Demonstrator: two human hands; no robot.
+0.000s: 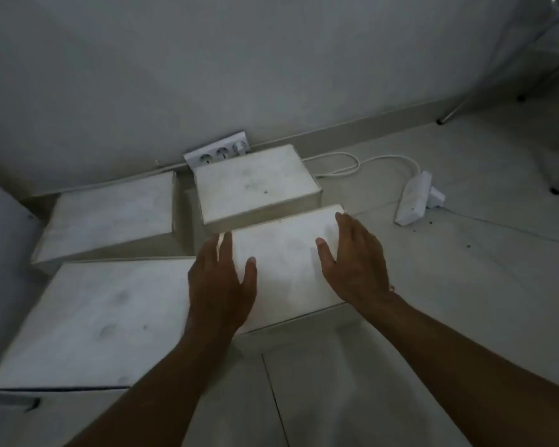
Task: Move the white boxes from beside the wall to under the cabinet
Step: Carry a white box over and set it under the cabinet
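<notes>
- Left hand [221, 285] and right hand [355, 262], fingers spread, flank the near white box [284, 269] on the floor [465, 285].
- Three more white boxes [255, 183] lie left and beyond the hands, by the wall [207, 75].

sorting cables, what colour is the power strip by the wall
White power strip, clearest in the head view.

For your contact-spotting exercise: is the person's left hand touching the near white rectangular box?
Touching: the head view shows the left hand lying flat on the near white rectangular box.
</notes>
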